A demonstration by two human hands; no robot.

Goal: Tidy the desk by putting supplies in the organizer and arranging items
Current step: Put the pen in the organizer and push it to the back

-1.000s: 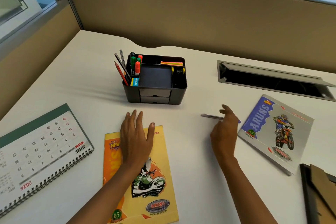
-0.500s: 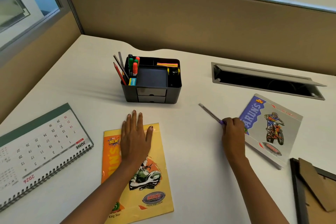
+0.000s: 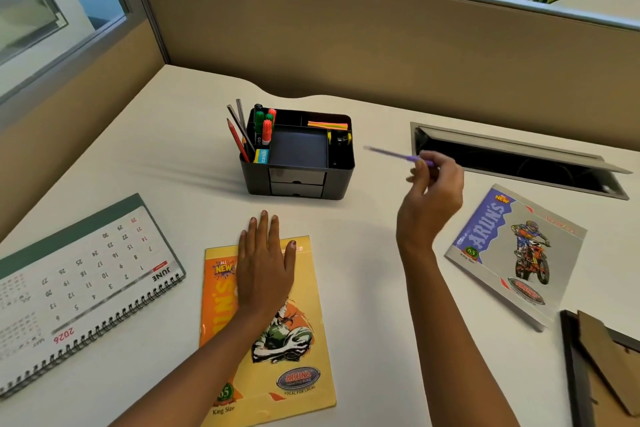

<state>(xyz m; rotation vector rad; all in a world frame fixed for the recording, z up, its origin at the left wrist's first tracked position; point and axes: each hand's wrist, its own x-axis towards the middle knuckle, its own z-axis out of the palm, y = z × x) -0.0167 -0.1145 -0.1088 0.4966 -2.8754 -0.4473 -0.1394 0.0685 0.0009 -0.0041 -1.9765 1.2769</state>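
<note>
bare desk (image 3: 374,218) between organizer (image 3: 298,180) and right hand (image 3: 431,198), pencils (image 3: 239,135) sticking up at left

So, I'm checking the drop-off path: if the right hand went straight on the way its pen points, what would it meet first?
Probably the black organizer, at its right-end compartment. The right hand holds the purple pen aimed leftward at it, nothing between; height above the rim is unclear.

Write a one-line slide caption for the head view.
Right hand holds a purple pen in the air beside the black organizer; left hand rests flat on the yellow notebook.
</note>
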